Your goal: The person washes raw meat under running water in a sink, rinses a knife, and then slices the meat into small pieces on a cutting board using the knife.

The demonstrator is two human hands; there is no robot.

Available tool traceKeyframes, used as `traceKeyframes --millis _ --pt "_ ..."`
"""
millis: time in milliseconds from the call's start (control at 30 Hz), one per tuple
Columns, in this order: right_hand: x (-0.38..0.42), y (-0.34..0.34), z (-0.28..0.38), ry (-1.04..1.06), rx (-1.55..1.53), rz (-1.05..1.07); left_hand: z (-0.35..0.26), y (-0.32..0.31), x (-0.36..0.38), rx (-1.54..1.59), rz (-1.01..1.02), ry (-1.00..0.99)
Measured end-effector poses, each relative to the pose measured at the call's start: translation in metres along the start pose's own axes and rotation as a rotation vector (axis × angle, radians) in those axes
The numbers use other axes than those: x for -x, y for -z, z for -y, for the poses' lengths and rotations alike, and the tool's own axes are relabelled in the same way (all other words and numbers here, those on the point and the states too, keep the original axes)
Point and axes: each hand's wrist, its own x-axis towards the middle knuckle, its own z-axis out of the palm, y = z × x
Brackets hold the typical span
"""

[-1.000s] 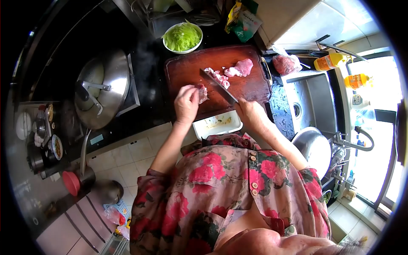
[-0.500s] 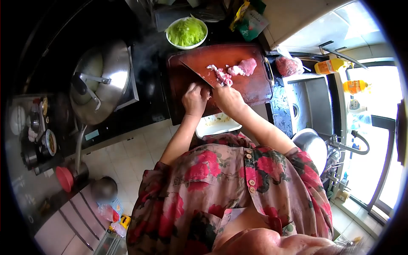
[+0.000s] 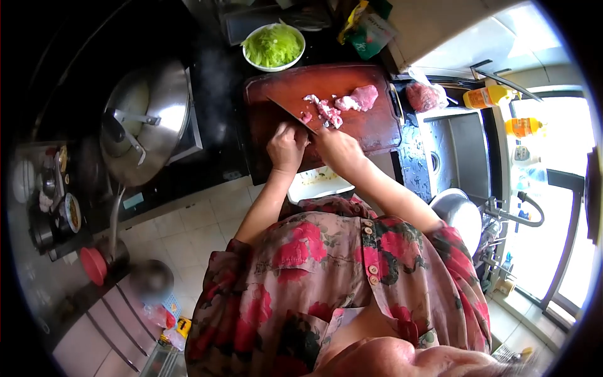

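A reddish-brown cutting board (image 3: 377,135) lies on the counter in front of me. My right hand (image 3: 339,148) is closed around the handle of a knife (image 3: 290,114), whose blade slants away to the far left over the board. Close beside the blade, my left hand (image 3: 287,147) has its fingers curled on a piece of meat, mostly hidden under them. Just past the blade sits a small cut bit of meat (image 3: 306,117). Chopped meat pieces (image 3: 328,114) and a larger pink chunk of meat (image 3: 363,98) rest farther right on the board.
Behind the board stands a white bowl of shredded green vegetable (image 3: 274,47). A lidded steel wok (image 3: 151,135) steams on the left. A white tray (image 3: 319,188) is at the near edge, under my wrists. To the right are bagged meat (image 3: 424,96), a sink (image 3: 466,154) and a metal basin (image 3: 453,210).
A small bit of meat now shows on the far side of the blade. Both hands keep nearly the same place, and the whole view has shifted slightly.
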Motion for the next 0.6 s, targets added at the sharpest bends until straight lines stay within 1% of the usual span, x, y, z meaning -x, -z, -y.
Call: traceKeyframes --millis 33,67,133,167,200,233,267,367,400,467,500,533,600 --pt "-0.016 -0.006 0.002 0.063 0.022 -0.069 -0.001 -0.001 0.0 0.017 -0.009 0.001" --pt "-0.025 0.006 0.006 0.121 0.066 -0.051 0.0 -0.001 -0.001 0.031 -0.025 0.004" --pt "-0.036 0.0 -0.007 0.034 0.096 -0.023 0.0 0.001 0.004 -0.008 -0.022 0.005" --pt "-0.023 0.013 -0.011 0.067 0.087 -0.094 -0.002 0.001 0.004 0.06 -0.041 0.05" --pt "-0.018 0.011 -0.027 0.093 0.065 -0.031 -0.004 0.0 0.001 0.131 -0.068 0.099" --pt "-0.006 0.02 -0.027 0.034 0.032 -0.017 -0.007 0.001 -0.001 0.135 -0.145 0.088" --pt "0.01 0.031 -0.022 -0.034 -0.008 -0.001 -0.006 0.002 0.001 0.135 -0.14 0.098" --pt "0.04 0.04 -0.018 0.001 -0.027 0.049 0.0 0.0 -0.001 0.036 -0.176 0.072" --pt "0.036 0.034 -0.018 0.003 -0.028 0.055 0.001 -0.001 -0.001 0.034 -0.175 0.078" --pt "0.026 0.018 -0.015 -0.008 -0.112 -0.015 -0.002 0.0 0.0 0.016 -0.079 0.044" --pt "0.011 0.017 -0.009 0.009 -0.094 0.039 0.001 0.0 0.002 0.025 -0.044 0.049" --pt "-0.011 -0.011 -0.016 0.127 -0.009 0.011 0.003 0.0 -0.001 0.035 -0.018 0.041" --pt "-0.031 0.01 0.002 0.133 0.046 -0.003 0.0 0.001 -0.001 0.012 -0.031 0.035"
